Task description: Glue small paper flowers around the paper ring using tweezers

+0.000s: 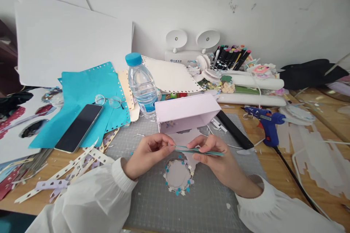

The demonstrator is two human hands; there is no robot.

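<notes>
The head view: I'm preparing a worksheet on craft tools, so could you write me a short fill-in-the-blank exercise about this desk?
1. The right hand holds a pair of teal ____.
2. The cap on the plastic bottle is ____.
3. The glue gun lies to the ____ of the pale box.
4. The round piece edged with small stars lies on the grey cutting ____.

Missing words: tweezers; blue; right; mat.

The wooden tabletop (pixel 275 167) carries a gray cutting mat (pixel 218 204), with a round paper piece (pixel 178 175) on its near part; at right rest a blue glue gun (pixel 270 128) and pale paper scraps (pixel 315 160), at near left punched paper strips (pixel 51 185).
</notes>
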